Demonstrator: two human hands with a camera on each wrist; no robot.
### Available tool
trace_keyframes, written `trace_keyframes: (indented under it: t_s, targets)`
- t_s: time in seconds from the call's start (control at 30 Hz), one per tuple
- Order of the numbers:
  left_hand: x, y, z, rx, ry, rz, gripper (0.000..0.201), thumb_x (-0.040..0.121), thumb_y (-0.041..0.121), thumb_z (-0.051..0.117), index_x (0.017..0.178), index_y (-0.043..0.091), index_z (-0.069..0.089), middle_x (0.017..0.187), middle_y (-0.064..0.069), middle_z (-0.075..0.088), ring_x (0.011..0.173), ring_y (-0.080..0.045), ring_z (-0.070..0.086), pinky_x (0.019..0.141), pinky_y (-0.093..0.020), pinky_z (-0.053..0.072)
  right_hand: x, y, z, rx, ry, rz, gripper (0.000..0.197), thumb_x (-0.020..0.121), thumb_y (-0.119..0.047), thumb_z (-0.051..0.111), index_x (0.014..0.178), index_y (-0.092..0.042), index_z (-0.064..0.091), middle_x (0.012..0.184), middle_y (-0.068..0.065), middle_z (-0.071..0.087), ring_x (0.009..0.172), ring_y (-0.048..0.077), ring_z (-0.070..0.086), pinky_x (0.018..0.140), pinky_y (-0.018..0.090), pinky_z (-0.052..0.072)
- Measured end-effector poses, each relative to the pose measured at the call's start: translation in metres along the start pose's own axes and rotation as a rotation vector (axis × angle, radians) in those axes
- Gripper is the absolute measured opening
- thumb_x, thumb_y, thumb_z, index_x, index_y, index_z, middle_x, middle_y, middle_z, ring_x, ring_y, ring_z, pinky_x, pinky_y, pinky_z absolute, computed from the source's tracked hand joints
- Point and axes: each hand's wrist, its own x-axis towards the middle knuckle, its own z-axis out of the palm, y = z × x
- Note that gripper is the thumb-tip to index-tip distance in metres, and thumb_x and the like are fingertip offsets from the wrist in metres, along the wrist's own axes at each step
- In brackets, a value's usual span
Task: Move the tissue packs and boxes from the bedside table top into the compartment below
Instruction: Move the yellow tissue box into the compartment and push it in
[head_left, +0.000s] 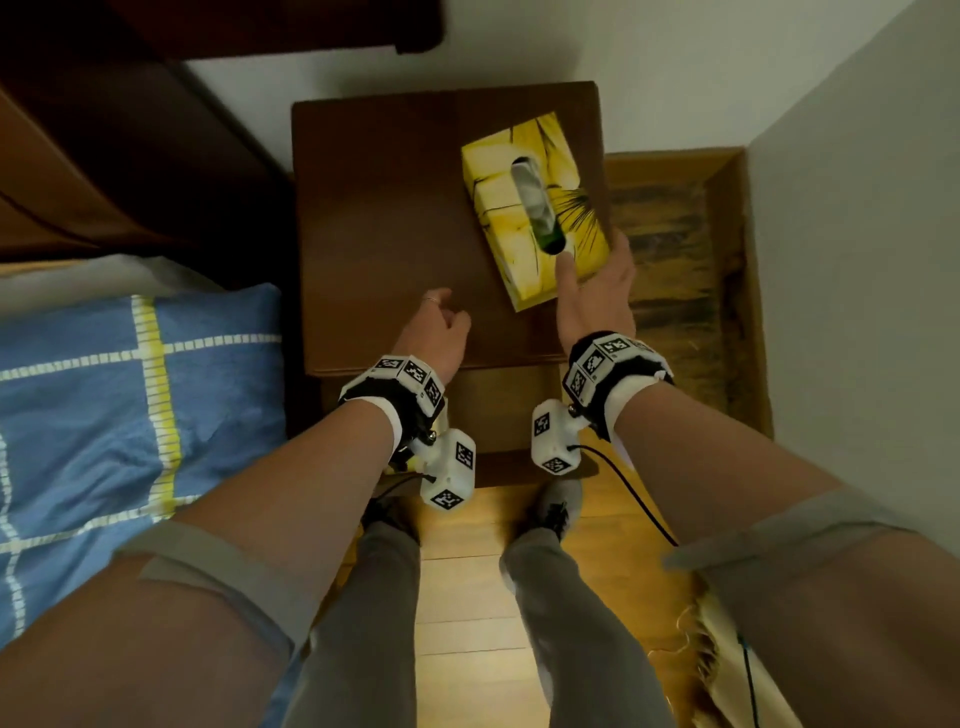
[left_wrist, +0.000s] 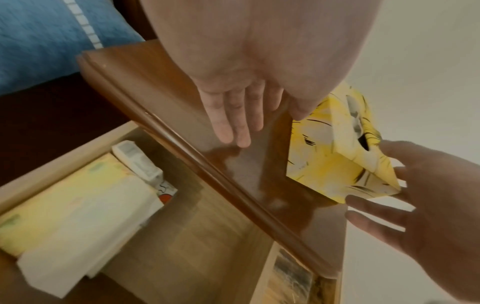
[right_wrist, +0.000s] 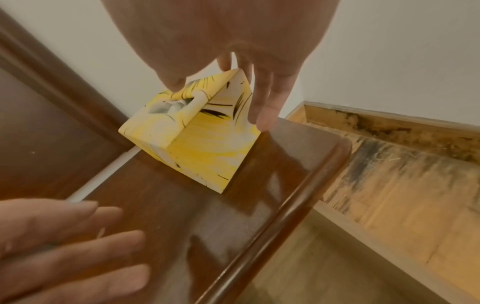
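Sitting on the bedside surface (head_left: 395, 218) near its right edge is the yellow tissue box (head_left: 535, 208), with the right hand (head_left: 597, 291) wrapping thumb and fingers (right_wrist: 267, 107) round its near end. Left hand (head_left: 436, 332) hovers loose, holding nothing. Below, tissue packs (left_wrist: 70, 209) are already in the compartment.

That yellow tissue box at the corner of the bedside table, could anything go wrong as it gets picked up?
Possibly. The right hand holds the yellow tissue box only by its near end, so it might tip or slip. It sits beside the table top's right edge, so it could fall off. The compartment below already holds tissue packs, so space may be tight.
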Motion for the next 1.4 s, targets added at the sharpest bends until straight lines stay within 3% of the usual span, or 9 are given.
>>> trace_keyframes:
  t_s: [0.1,0.23,0.43,0.57,0.83,0.9,1.03,1.2,1.4]
  targets:
    - [0.004,0.017,0.015,-0.094,-0.047,0.024,0.058,0.095,0.04,0.049,0.149,0.026,0.032,0.143,0.002,0.054,0.121,-0.02,0.057,0.104,-0.038,0.043,0.01,-0.002,-0.005,0.0,-0.015,0.023,0.069,0.087,-0.05,0.054,0.143,-0.019,0.03,0.147,0.006,0.039,0.123,0.031,0.054,0.095,0.048,0.046]
    - [0.007,0.031,0.026,-0.398,-0.029,-0.121,0.037,0.094,0.033,0.055,0.13,0.022,0.055,0.122,-0.003,0.065,0.093,-0.018,0.063,0.08,-0.035,0.05,0.026,0.005,-0.019,-0.009,-0.091,0.094,0.052,0.074,-0.052,0.06,0.109,-0.017,0.043,0.107,0.004,0.057,0.094,0.031,0.061,0.081,0.044,0.052]
    - [-0.011,0.03,0.03,-0.491,-0.022,-0.208,0.03,0.099,0.031,0.046,0.121,0.022,0.063,0.12,0.0,0.068,0.099,-0.021,0.065,0.1,-0.041,0.046,0.034,0.008,-0.017,0.015,-0.277,0.031,0.076,0.082,-0.057,0.061,0.142,-0.021,0.032,0.141,0.009,0.047,0.118,0.032,0.054,0.093,0.042,0.047]
    - [-0.024,0.031,0.029,-0.481,-0.037,-0.21,0.028,0.098,0.037,0.042,0.112,0.024,0.063,0.119,0.002,0.07,0.091,-0.02,0.067,0.104,-0.043,0.046,0.031,0.016,-0.019,0.115,-0.252,0.099,0.063,0.081,-0.05,0.062,0.134,-0.022,0.041,0.127,0.008,0.055,0.096,0.027,0.057,0.073,0.033,0.041]
    - [-0.046,-0.012,0.039,-0.457,-0.072,-0.206,0.041,0.096,0.043,0.047,0.123,0.017,0.064,0.105,-0.003,0.074,0.09,-0.023,0.066,0.089,-0.038,0.048,-0.013,0.043,-0.02,0.102,-0.215,0.162,0.062,0.079,-0.054,0.059,0.123,-0.015,0.04,0.122,0.009,0.052,0.101,0.032,0.057,0.082,0.04,0.047]
    - [-0.054,-0.031,0.036,-0.436,-0.115,-0.259,0.054,0.095,0.055,0.042,0.126,0.014,0.061,0.098,-0.007,0.07,0.091,-0.026,0.064,0.089,-0.04,0.048,-0.037,0.058,-0.015,0.112,-0.251,0.195,0.076,0.073,-0.064,0.062,0.126,-0.014,0.038,0.123,0.007,0.051,0.106,0.03,0.056,0.089,0.043,0.048]
    - [-0.071,-0.057,0.036,-0.357,-0.308,-0.341,0.084,0.083,0.08,0.032,0.147,0.027,0.038,0.15,-0.004,0.044,0.135,-0.031,0.043,0.106,-0.05,0.042,-0.08,0.088,0.002,0.265,-0.433,0.387,0.123,0.044,-0.082,0.072,0.145,-0.023,0.033,0.141,0.002,0.048,0.122,0.028,0.053,0.093,0.048,0.052]
    - [-0.091,-0.084,0.039,-0.369,-0.402,-0.358,0.061,0.084,0.078,0.036,0.121,0.032,0.049,0.107,0.007,0.06,0.111,-0.024,0.058,0.101,-0.047,0.048,-0.117,0.125,0.024,0.323,-0.448,0.416,0.115,0.042,-0.091,0.064,0.137,-0.028,0.05,0.13,-0.001,0.062,0.117,0.024,0.058,0.104,0.047,0.045]
    - [-0.115,-0.116,0.049,-0.223,-0.451,-0.389,0.089,0.077,0.085,0.037,0.132,0.017,0.053,0.129,-0.01,0.059,0.116,-0.03,0.056,0.097,-0.043,0.045,-0.137,0.154,0.03,0.268,-0.396,0.493,0.13,0.036,-0.1,0.055,0.138,-0.019,0.052,0.135,0.006,0.061,0.122,0.03,0.059,0.105,0.052,0.045]
